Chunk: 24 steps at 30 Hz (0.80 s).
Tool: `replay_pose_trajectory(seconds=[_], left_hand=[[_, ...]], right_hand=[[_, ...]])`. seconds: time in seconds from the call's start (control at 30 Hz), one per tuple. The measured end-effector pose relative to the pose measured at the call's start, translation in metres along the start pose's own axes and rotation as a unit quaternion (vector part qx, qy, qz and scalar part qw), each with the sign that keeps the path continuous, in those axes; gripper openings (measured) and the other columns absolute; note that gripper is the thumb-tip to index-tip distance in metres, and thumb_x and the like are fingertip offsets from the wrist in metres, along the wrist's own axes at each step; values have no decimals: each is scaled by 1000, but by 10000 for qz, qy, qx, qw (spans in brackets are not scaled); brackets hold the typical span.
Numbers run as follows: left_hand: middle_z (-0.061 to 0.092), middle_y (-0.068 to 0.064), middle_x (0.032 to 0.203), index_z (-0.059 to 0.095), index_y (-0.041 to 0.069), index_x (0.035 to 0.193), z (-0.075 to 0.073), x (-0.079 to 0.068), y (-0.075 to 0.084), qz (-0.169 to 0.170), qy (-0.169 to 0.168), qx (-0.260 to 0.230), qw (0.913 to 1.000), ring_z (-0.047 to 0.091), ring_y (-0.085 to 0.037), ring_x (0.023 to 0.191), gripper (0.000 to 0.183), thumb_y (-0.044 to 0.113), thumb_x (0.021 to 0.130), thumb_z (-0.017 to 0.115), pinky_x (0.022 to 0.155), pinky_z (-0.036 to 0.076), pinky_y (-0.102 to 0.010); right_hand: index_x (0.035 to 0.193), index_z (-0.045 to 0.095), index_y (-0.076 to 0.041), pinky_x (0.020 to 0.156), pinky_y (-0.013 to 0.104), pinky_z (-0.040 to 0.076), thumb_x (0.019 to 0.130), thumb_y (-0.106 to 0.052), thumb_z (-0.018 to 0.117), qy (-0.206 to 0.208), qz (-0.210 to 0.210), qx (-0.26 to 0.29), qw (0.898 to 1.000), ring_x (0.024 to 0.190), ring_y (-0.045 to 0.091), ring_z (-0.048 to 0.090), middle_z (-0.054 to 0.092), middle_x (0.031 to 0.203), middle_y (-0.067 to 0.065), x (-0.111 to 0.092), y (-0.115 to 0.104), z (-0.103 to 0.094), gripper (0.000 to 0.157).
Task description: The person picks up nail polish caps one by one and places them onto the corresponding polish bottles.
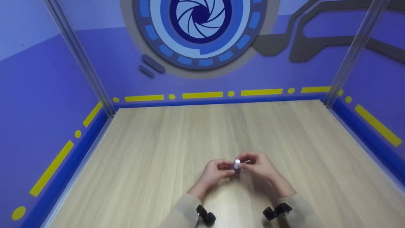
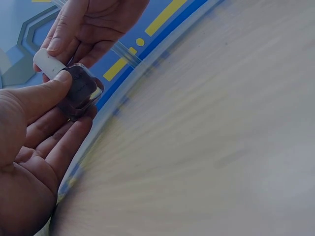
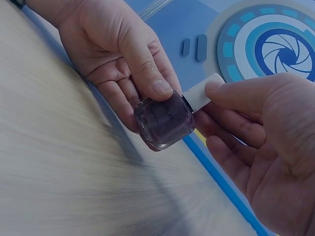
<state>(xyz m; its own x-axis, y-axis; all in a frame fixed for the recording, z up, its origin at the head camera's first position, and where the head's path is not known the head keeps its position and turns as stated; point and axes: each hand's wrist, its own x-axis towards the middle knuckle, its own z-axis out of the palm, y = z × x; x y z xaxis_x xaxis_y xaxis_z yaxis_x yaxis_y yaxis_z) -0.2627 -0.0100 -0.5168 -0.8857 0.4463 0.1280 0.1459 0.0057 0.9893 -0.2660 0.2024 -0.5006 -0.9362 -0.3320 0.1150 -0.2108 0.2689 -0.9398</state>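
Observation:
A small nail polish bottle [image 3: 165, 123], clear glass with dark purple-brown contents, is held between both hands above the wooden table. My left hand [image 1: 215, 171] pinches the glass body, thumb on its front face and fingers behind. My right hand [image 1: 259, 165] grips the white cap [image 1: 237, 163] between thumb and fingers. In the right wrist view the cap [image 3: 202, 93] sits at the bottle's neck, with a thin dark band showing between cap and glass. The left wrist view shows the bottle [image 2: 81, 91] tilted, its lettered face partly covered by the left thumb.
The wood-grain table [image 1: 158, 136] spreads around the hands. Blue-purple panels with yellow dashes [image 1: 202, 95] enclose it at the back and both sides, joined by metal corner posts [image 1: 82, 60]. Black wrist straps [image 1: 205, 215] sit over the beige sleeves [image 1: 183, 210].

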Motion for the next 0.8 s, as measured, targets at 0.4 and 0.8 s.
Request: replay_pose_trajectory(seconds=[0.4, 0.8], left_hand=[[70, -13, 104, 67, 1, 104, 0, 0, 2, -12, -42, -50, 10000, 67, -23, 96, 26, 0, 79, 71, 79, 56, -30], [70, -12, 103, 68, 1, 102, 0, 0, 1, 15, 22, 89, 10000, 68, -22, 95, 25, 2, 78, 73, 79, 56, -29]], right_hand=[[101, 67, -8, 82, 24, 53, 80, -17, 73, 66, 207, -120, 9997, 95, 26, 66, 69, 99, 8, 1, -5, -1, 23], [113, 63, 1, 85, 19, 51, 85, 0, 63, -315, 61, -110, 9994, 103, 35, 61, 66, 109, 14, -9, -34, -3, 29]])
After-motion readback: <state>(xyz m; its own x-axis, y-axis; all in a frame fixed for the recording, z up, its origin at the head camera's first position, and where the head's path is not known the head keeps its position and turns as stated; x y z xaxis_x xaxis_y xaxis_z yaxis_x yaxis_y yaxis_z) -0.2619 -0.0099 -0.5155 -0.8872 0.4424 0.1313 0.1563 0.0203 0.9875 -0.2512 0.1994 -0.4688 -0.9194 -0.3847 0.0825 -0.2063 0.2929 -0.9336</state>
